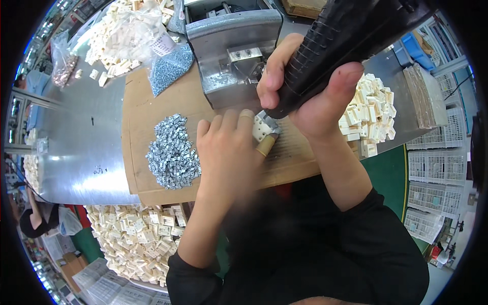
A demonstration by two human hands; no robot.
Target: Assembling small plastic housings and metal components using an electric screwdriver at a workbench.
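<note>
My right hand is wrapped round a thick black power screwdriver, which slants down to the left. Under its lower end lies a small white plastic block with holes. My left hand pinches that block against the cardboard sheet, with a yellowish covering on the thumb and on one finger. The driver's nose sits at the block; whether its bit touches a hole is hidden. Left of my left hand is a heap of small grey metal pieces.
A grey metal box stands beyond my hands. Behind left are a bag of bluish screws and a heap of cream parts. More cream blocks are piled at the right, others below the table edge. White crates stand far right.
</note>
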